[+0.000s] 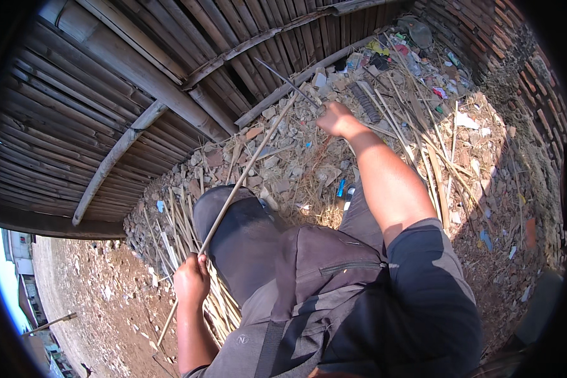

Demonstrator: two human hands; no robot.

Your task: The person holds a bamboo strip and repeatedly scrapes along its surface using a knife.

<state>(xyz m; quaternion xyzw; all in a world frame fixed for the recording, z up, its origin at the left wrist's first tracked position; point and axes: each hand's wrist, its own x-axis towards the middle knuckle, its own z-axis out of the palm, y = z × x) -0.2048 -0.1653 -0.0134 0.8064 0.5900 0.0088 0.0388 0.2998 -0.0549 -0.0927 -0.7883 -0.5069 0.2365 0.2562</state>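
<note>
Small round emblem (241, 339) on the grey cloth by the left forearm; any print on the litter (416, 57) too small to read. Left hand (192, 280) — fingers closed round a long thin stick (252, 160) below its middle, lower end jutting past the fist toward the ground. Stick slants up and right, passing over the left knee (223, 205). Right hand (337, 120) clenched on the near end of a slim dark blade (290, 83); grip hidden in the fist. Blade crosses the stick's upper tip — contact cannot be told. Pale strips (220, 293) bunched beside the left forearm; loose sticks (422, 138) strewn over rubble (280, 186) right of the right hand. Bamboo wall (113, 107) close ahead and left, brick wall (542, 94) to the right.
</note>
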